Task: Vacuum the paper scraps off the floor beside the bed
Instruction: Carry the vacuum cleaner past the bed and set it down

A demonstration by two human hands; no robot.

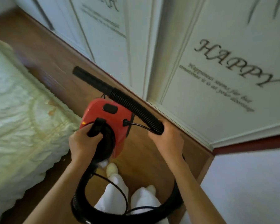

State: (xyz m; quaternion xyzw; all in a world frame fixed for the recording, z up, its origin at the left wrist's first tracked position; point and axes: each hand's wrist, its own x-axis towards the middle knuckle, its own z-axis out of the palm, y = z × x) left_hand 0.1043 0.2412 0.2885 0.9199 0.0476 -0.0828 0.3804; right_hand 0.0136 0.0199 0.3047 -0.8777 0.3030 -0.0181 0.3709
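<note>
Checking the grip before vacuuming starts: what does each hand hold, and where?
Left hand grips the red vacuum by its black handle; right hand grips the ribbed hose at its near end.

White panelled wardrobe doors (152,46) carry cursive lettering reading "HAPPY" (236,63) above smaller, blurred script. A dark red skirting strip (249,146) runs beneath them. A pale lilac wall (252,188) occupies the lower right.

A brown wood-plank floor (55,62) runs as a narrow strip from the upper left of the frame down to the lower centre. A bed under a pale, creased, quilted cover (14,110) stands on it along the left edge. A person's cream slippers (111,169) rest on the planks at lower centre. The picture is blurred, and no paper scraps can be made out.
</note>
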